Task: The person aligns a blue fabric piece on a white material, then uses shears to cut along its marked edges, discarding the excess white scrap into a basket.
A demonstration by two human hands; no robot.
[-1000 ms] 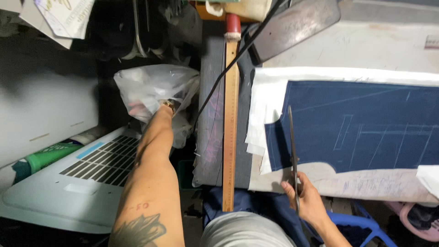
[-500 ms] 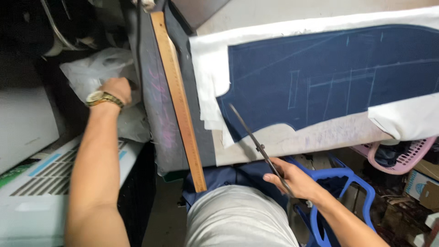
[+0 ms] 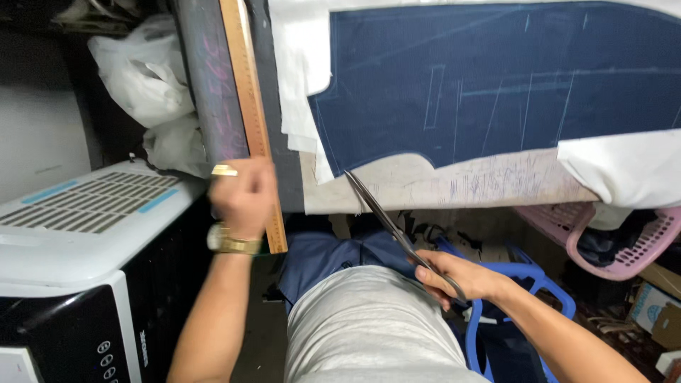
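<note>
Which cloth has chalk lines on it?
The navy cloth on the table, marked with pale chalk lines. The white pieces under its left edge and at the right are plain.

A white air cooler (image 3: 78,227) stands left of the worktable (image 3: 284,170); pink basket (image 3: 624,248) beneath.

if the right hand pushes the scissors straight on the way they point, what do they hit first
Probably the curved lower edge of the navy fabric: the scissors in the right hand point up-left, tips at the table edge just below it, though depth is unclear.
</note>
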